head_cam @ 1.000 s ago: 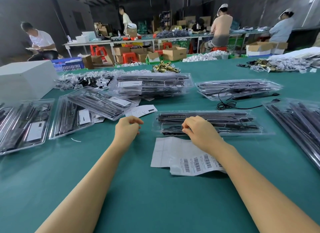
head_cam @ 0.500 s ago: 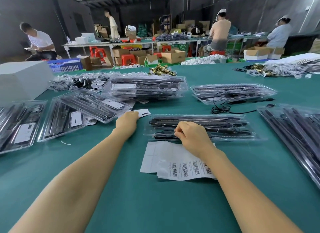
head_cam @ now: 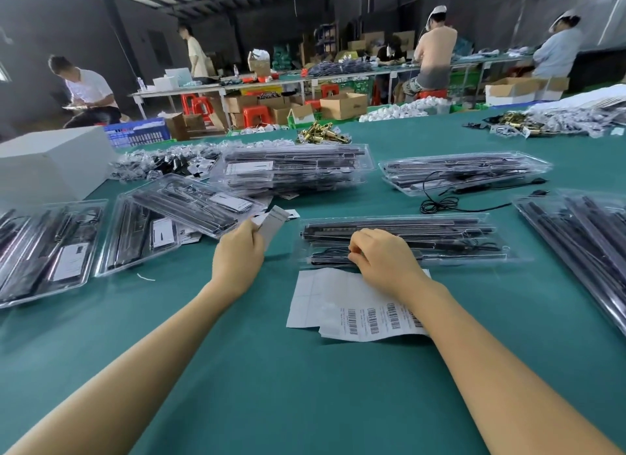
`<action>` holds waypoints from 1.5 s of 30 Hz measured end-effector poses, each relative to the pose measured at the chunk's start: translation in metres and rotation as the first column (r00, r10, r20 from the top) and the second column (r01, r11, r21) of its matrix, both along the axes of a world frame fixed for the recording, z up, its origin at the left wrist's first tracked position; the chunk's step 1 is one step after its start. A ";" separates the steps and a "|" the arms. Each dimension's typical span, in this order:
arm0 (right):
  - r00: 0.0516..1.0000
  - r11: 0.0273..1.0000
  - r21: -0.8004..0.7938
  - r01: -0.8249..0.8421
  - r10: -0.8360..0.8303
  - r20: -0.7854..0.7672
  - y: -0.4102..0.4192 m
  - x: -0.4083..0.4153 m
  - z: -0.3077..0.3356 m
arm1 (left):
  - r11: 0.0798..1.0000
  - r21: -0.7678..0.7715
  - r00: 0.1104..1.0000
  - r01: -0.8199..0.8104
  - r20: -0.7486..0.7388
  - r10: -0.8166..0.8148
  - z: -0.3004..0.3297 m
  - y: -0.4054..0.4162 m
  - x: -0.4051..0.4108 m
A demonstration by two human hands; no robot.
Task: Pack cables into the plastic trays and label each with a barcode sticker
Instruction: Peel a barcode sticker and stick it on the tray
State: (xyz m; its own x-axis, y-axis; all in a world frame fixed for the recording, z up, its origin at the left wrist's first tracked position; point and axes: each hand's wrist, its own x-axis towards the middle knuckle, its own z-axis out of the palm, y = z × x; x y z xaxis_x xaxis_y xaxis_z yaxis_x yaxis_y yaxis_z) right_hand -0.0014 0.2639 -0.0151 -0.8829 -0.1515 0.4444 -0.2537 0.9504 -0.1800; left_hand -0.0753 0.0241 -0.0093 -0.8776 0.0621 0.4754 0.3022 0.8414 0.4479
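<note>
A clear plastic tray [head_cam: 440, 237] with black cables lies straight ahead on the green table. My right hand [head_cam: 382, 261] rests on its near left edge, fingers curled; whether they pinch anything I cannot tell. My left hand [head_cam: 238, 256] holds a white paper card [head_cam: 272, 226] lifted off the table, left of that tray. A sheet of barcode stickers [head_cam: 369, 319] lies on a blank backing sheet [head_cam: 315, 298] just in front of the tray, partly under my right wrist.
Packed, labelled trays lie at left [head_cam: 50, 248], [head_cam: 189, 203] and in a stack behind [head_cam: 294, 170]. More trays sit at right [head_cam: 464, 170], [head_cam: 582, 231], with a loose black cable [head_cam: 440, 203]. A white box [head_cam: 50, 163] stands far left. People work at tables behind.
My left hand reached forward to the white card and picked it up off the table. My right hand stayed on the tray's edge.
</note>
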 end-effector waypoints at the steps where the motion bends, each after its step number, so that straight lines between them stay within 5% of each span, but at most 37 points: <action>1: 1.000 1.000 -0.007 -0.017 0.017 -0.007 0.001 0.001 0.000 | 0.997 0.075 0.999 0.027 0.036 -0.030 -0.001 0.002 0.009; 4: 0.998 0.997 0.037 -0.067 0.066 0.014 -0.001 0.004 0.001 | 0.976 0.215 0.995 0.029 0.087 -0.049 -0.004 0.011 0.026; 13: 0.999 0.987 0.158 0.025 -0.020 -0.031 -0.013 0.001 -0.003 | 0.957 0.289 1.000 0.004 -0.011 -0.001 -0.014 0.017 0.037; 20: 0.999 0.999 0.016 0.047 -0.047 -0.025 -0.015 -0.001 -0.001 | 0.953 0.302 0.994 0.027 -0.105 0.005 -0.015 0.016 0.042; 28: 0.993 0.968 -0.239 0.072 -0.046 0.111 -0.010 -0.007 0.003 | 0.929 0.371 0.999 0.012 -0.047 0.005 -0.011 0.014 0.043; 34: 0.997 0.997 -0.043 0.071 -0.071 0.001 -0.017 -0.001 0.000 | 0.901 0.433 0.998 -0.033 0.062 0.007 -0.011 0.010 0.040; 39: 0.995 0.963 0.267 0.030 -0.002 -0.101 -0.025 0.005 -0.002 | 0.876 0.481 0.997 -0.041 0.080 0.003 -0.010 0.009 0.040; 42: 0.959 0.947 0.321 0.025 0.069 -0.277 -0.029 0.012 0.001 | 0.885 0.466 1.000 -0.016 -0.008 0.023 -0.009 0.010 0.042; 45: 0.950 0.960 0.281 0.007 0.081 -0.301 -0.028 0.010 0.000 | 0.949 0.306 0.968 0.079 -0.250 0.000 -0.009 0.013 0.049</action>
State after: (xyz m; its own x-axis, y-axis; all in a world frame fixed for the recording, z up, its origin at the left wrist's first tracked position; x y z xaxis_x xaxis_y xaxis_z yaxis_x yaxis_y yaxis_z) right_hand 0.0087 0.2363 -0.0149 -0.7015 -0.3368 0.6281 -0.2905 0.9399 0.1795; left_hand -0.0260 0.0372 -0.0181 -0.7320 -0.0911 0.6751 0.4653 0.6570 0.5932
